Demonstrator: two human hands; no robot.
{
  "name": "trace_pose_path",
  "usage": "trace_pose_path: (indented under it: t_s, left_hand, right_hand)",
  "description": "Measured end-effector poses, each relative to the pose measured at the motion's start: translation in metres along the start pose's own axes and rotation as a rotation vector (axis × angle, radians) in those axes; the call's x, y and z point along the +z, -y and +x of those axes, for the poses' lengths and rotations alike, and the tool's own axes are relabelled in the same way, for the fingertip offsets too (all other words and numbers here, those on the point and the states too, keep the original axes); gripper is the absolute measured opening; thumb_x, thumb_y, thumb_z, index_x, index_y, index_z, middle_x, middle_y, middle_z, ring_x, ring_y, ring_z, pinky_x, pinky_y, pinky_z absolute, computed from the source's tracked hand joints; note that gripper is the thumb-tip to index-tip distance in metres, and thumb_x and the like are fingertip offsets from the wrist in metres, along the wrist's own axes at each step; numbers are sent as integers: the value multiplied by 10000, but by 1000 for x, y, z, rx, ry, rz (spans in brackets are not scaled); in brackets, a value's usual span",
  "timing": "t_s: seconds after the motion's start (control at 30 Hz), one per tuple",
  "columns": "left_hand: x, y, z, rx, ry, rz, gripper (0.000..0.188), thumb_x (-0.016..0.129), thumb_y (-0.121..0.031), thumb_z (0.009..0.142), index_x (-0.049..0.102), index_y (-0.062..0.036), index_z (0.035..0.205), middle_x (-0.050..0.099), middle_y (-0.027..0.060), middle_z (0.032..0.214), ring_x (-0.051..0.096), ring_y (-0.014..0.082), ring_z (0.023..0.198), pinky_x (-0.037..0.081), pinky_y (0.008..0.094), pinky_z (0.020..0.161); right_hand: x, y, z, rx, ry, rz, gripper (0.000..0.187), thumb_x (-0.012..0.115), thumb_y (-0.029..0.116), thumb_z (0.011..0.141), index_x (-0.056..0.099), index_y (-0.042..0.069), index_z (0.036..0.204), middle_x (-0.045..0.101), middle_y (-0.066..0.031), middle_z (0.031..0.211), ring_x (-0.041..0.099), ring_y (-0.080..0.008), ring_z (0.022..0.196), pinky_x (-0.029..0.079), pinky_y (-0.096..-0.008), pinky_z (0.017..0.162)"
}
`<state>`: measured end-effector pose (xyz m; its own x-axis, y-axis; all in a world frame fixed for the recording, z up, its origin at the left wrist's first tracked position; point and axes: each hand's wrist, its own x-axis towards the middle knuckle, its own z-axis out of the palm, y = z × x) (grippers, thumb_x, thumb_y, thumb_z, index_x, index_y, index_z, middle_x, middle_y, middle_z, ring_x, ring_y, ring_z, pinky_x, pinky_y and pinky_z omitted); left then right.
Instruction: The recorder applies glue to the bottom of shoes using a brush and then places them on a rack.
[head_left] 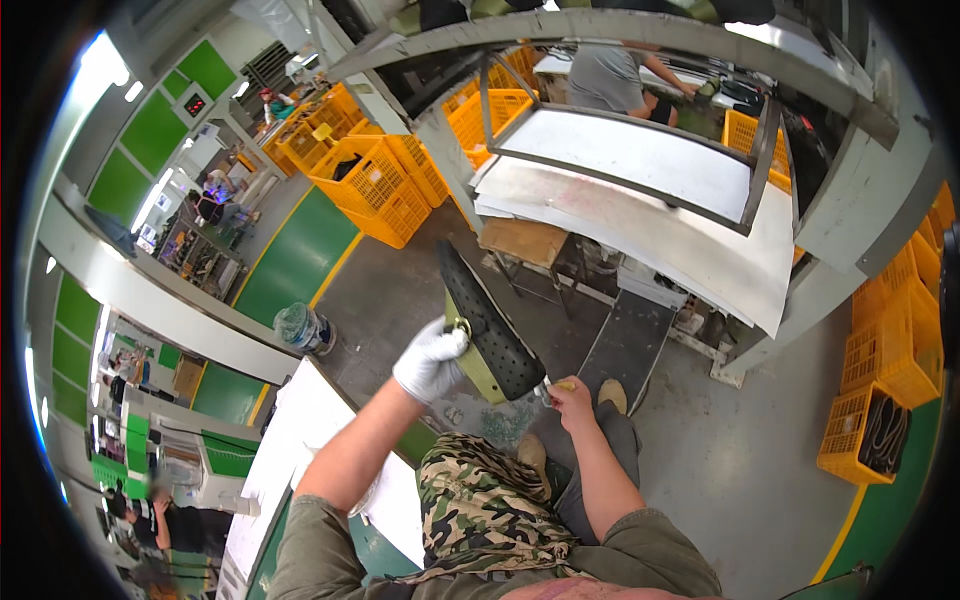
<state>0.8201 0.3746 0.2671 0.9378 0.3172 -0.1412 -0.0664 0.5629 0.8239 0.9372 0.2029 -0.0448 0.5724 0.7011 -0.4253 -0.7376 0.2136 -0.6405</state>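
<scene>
1. We are looking down from the head camera at a long dark shoe sole (487, 325), dotted with small holes, with an olive-green layer along its lower left edge.
2. Its long axis is running on a slant, one tip pointing up and to the left and the other end pointing down toward our lap.
3. Our gloved left hand (430, 360) is clenching around the sole's lower left edge, so most of the sole is rising above and to the right of that hold.
4. Our bare right hand (570, 398) is closing on a small tool (548, 388) with a pale handle, its tip touching the sole's lower end.
5. The sole is hanging in the air above our knees and a camouflage cloth (485, 505).
6. Yellow crates (385, 180) are standing stacked at the upper left, and more of them (885, 400) are sitting at the right.
7. A small dark square display (195, 104) with red digits is hanging on the green-panelled wall at the upper left.
</scene>
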Motion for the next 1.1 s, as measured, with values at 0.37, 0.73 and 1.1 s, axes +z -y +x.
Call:
trace_pose_path:
  t_s: [0.37, 0.73, 1.1]
  left_hand:
    - [71, -305, 54, 794, -241, 403, 359, 685, -206, 957, 604, -22, 1255, 662, 105, 1224, 633, 252, 1146, 493, 428, 1045]
    - [58, -462, 209, 966, -1050, 901, 515, 781, -373, 874, 677, 24, 1187, 707, 153, 1111, 656, 291, 946, 488, 407, 889]
    - [32, -456, 268, 1122, -242, 871, 288, 749, -261, 917, 700, -27, 1077, 727, 94, 969, 683, 259, 799, 558, 396, 757]
  right_hand:
    - [1, -9, 12, 23, 62, 24, 198, 733, 6, 847, 564, 102, 884, 636, -41, 812, 642, -164, 693, 517, -311, 606]
    - [23, -5, 20, 41, 134, 153, 199, 696, -21, 862, 551, 104, 913, 615, -32, 871, 618, -158, 766, 493, -317, 679]
    - [38, -16, 25, 57, 107, 221, 221, 721, -28, 834, 552, 86, 919, 624, -35, 863, 608, -144, 743, 484, -297, 665]
